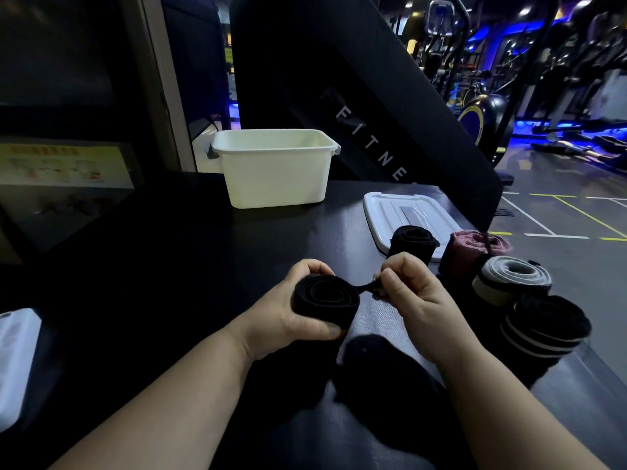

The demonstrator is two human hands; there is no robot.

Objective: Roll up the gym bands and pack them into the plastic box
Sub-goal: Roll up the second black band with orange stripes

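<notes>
Black band roll — both hands gripping

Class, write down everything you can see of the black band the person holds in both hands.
The black band looks like soft fabric, wound into a thick spiral of several layers. Its coiled end faces the camera and is slightly squashed into an oval. The left hand grips the roll, fingers over the top, thumb below. A short loose tail runs rightward, pinched by the right hand. The band is over the dark table, outside the white box.
</notes>
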